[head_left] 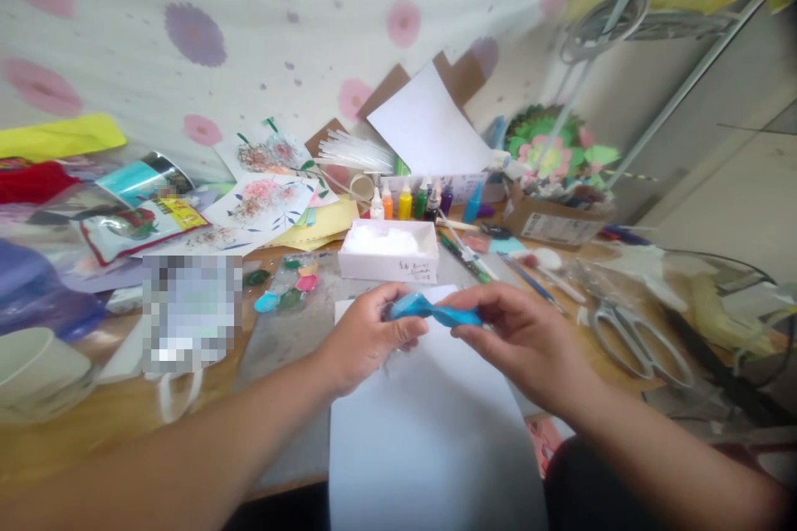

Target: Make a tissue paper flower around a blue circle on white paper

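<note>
Gripping the left end of a twisted blue strip [448, 315] in the left hand [381, 330], laying the thumb along the near edge and curling the fingers around the far side. Just to the right, narrowing to a pinched waist in the gap between the hands (too blurred to tell of what material). Running crosswise along its long axis, nearly level, from one grip to the other, and so lying between both hands, with neither one clearly nearer. Hovering above the far part of a white sheet [429, 448], just on the near side of a small white box [389, 267]. Farther right, pinching the other end between thumb and fingers of the right hand [510, 336], without touching the left.
</note>
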{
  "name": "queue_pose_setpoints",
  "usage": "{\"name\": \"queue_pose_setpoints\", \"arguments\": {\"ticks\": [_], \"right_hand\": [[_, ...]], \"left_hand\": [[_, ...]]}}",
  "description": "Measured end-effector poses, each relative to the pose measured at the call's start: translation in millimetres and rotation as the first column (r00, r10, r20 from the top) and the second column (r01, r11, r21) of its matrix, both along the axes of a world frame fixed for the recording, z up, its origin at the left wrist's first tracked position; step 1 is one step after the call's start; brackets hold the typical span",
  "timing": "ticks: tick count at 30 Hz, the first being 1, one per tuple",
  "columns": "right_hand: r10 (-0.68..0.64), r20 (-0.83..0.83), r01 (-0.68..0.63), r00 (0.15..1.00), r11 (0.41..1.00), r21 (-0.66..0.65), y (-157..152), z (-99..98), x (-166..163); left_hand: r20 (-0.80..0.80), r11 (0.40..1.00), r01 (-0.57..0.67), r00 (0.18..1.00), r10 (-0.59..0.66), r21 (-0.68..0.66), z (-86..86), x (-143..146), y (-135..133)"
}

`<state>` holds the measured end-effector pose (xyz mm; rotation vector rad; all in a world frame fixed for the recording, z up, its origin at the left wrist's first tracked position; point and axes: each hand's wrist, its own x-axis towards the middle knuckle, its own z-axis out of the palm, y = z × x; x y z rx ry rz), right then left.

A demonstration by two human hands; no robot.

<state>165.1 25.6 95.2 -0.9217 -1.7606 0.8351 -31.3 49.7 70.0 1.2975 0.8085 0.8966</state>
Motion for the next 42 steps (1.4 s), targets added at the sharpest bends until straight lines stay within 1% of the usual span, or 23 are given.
{"name": "queue_pose_setpoints", "arguments": {"ticks": [2, 6, 8, 12, 14, 17, 20, 23, 25, 28, 30, 33, 35, 38, 42], "right_hand": [[-0.005, 0.054, 0.0, 0.999, 0.997, 0.083, 2.1, 0.2, -3.6], [-0.017, 0.142, -0.013, 0.99, 0.977, 0.211, 7.1, -2.9, -12.6], [-0.025, 0.172, -0.015, 0.985, 0.974, 0.224, 9.7, -6.7, -17.7], [-0.058, 0.156, 0.025, 0.986, 0.978, 0.208, 14.4, -12.0, -26.2], [-0.075, 0.171, 0.032, 0.982, 0.97, 0.239, 16.2, -11.6, -28.5], [-0.086, 0.211, 0.013, 0.974, 0.945, 0.327, 18.0, -9.4, -30.1], [-0.139, 0.215, 0.032, 0.967, 0.898, 0.438, 19.6, -8.4, -30.2], [-0.128, 0.24, -0.011, 0.962, 0.865, 0.502, 20.5, -8.9, -29.5], [-0.126, 0.252, -0.024, 0.959, 0.854, 0.519, 20.2, -8.7, -29.1], [-0.164, 0.25, 0.002, 0.954, 0.84, 0.543, 18.6, -5.6, -29.4], [-0.175, 0.257, 0.016, 0.95, 0.852, 0.522, 18.0, -2.3, -29.4], [-0.156, 0.256, 0.026, 0.954, 0.894, 0.447, 19.3, 1.5, -27.4], [-0.106, 0.256, -0.013, 0.961, 0.907, 0.422, 21.3, 2.1, -24.9], [-0.054, 0.27, -0.08, 0.961, 0.883, 0.462, 24.1, 0.8, -21.4], [-0.089, 0.321, -0.105, 0.943, 0.834, 0.541, 25.7, -0.3, -19.2]], "left_hand": [[-0.008, 1.0, 0.012, 1.0, -0.012, 0.014, 0.7, -0.8, 0.1], [-0.075, 0.997, -0.008, 0.997, 0.013, 0.073, 0.5, -2.7, 0.5], [-0.078, 0.996, -0.013, 0.997, 0.02, 0.086, -0.2, -3.4, 0.6], [-0.071, 0.999, -0.01, 0.997, 0.014, 0.052, 0.0, -3.7, 0.8], [-0.071, 0.999, -0.026, 0.997, 0.029, 0.036, 1.2, -3.6, 0.8], [-0.068, 0.998, -0.056, 0.996, 0.058, 0.029, 3.7, -3.9, 0.4], [-0.043, 0.996, -0.08, 0.996, 0.082, 0.03, 5.5, -4.4, 0.1], [-0.036, 0.992, -0.124, 0.991, 0.126, 0.039, 6.3, -4.8, -0.1], [-0.036, 0.992, -0.119, 0.992, 0.121, 0.037, 6.8, -4.5, -0.1], [-0.042, 0.996, -0.089, 0.995, 0.089, 0.022, 7.8, -3.7, -0.2], [-0.04, 0.997, -0.078, 0.996, 0.078, 0.009, 7.5, -3.4, 0.1], [0.06, 0.999, -0.016, 0.998, 0.018, -0.038, 5.2, -4.0, 1.4], [0.161, 0.998, 0.04, 0.986, -0.031, -0.05, 3.4, -4.7, 2.2], [0.223, 0.997, 0.063, 0.974, -0.052, -0.045, 2.6, -5.5, 3.0], [0.211, 0.992, 0.062, 0.977, -0.037, -0.113, 4.3, -6.5, 4.2]]}}
